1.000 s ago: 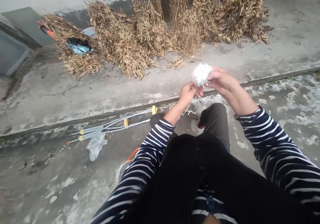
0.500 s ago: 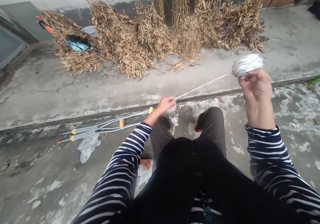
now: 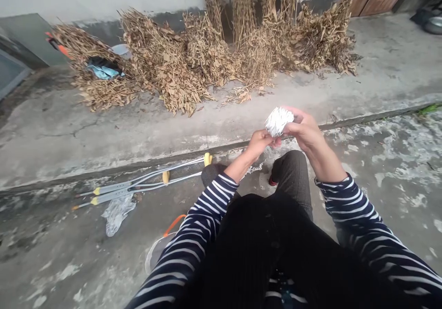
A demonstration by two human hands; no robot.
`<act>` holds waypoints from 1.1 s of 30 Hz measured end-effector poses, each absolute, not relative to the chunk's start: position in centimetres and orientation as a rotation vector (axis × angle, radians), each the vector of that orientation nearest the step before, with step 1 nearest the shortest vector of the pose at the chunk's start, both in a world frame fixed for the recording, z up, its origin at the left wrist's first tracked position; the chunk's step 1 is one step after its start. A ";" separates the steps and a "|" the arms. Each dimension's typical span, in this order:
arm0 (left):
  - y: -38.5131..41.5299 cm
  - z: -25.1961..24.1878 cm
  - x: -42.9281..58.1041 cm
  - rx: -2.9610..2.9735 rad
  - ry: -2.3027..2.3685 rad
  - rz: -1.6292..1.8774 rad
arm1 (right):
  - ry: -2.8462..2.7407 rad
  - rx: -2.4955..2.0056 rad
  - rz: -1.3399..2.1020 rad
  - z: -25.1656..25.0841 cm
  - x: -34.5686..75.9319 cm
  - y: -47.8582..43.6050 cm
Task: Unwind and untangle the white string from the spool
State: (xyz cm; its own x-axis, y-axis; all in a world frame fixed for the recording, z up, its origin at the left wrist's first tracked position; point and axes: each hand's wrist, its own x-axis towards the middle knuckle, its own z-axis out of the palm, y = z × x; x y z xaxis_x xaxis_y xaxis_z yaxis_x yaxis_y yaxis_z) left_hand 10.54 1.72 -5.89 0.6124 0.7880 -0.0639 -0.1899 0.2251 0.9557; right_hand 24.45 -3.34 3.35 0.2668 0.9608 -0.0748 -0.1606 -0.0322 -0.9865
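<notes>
A ball of white string is held in front of my knees, over the edge of the raised concrete step. My right hand wraps round its right side, thumb in front and fingers behind. My left hand is closed in a pinch at the lower left of the ball, near the right fingertips. A piece of string was stretched to this hand earlier; now its fingertips are partly hidden against the ball. Loose white string lies on the ground below, between my legs.
Dried plant bundles lean along the wall. A pair of crutches and a clear plastic bag lie at the left. A container with an orange handle stands beside my left sleeve. A blue cloth rests on the plants.
My right hand has brought the ball down and left, and my left hand has moved right to meet it. The stretched length of string between them no longer shows.
</notes>
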 end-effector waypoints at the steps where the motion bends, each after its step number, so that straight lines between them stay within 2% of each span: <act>1: 1.0 -6.3 10.3 1.158 0.660 0.713 | -0.849 -1.252 1.091 3.0 24.6 -3.2; 8: -1.8 -7.0 4.9 1.463 0.828 0.345 | -0.840 -1.373 0.786 -1.5 27.3 -1.4; 14: -0.2 -0.7 2.2 2.065 0.772 0.301 | -1.271 -1.625 0.531 -4.8 27.8 -0.7; 17: 2.2 3.0 3.0 2.455 0.772 0.357 | -1.582 -1.608 0.501 -4.9 26.7 -1.2; 20: 4.8 4.7 4.5 2.687 0.740 0.399 | -1.782 -1.528 0.559 -3.9 25.8 -1.8; 25: 7.8 3.0 5.9 2.655 0.677 0.429 | -1.683 -1.491 0.930 -1.9 25.3 -3.3; 33: 8.5 -5.0 7.1 1.886 0.703 0.597 | -1.356 -1.289 1.232 0.2 24.8 -5.4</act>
